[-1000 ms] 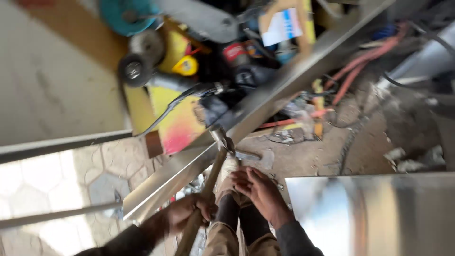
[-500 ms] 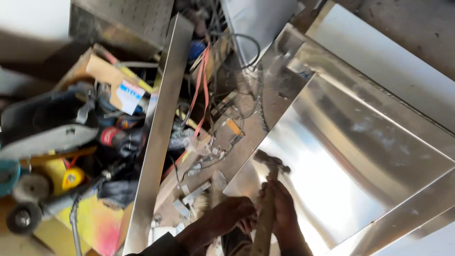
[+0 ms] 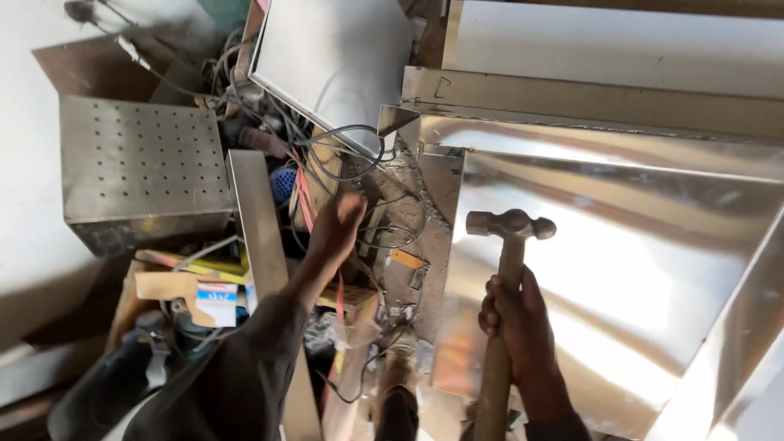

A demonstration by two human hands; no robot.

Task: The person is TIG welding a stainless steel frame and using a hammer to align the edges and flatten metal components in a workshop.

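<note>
Right hand [image 3: 521, 322], lower centre-right of the frame, is gripping the wooden handle of a hammer [image 3: 505, 278], whose steel head is hanging over the shiny metal sheet [image 3: 645, 245] filling the right half. Left hand [image 3: 336, 224], at centre, is reaching into tangled cables [image 3: 359, 155]; whether it is grasping anything cannot be told. A perforated metal box [image 3: 143, 163] is sitting at upper left.

The hammer [image 3: 502, 269] had a grey metal head and a tan wooden handle. The steel sheet [image 3: 621, 245] shone silver. The perforated box [image 3: 143, 159] showed rows of dots. Cables [image 3: 306, 196] were red.
</note>
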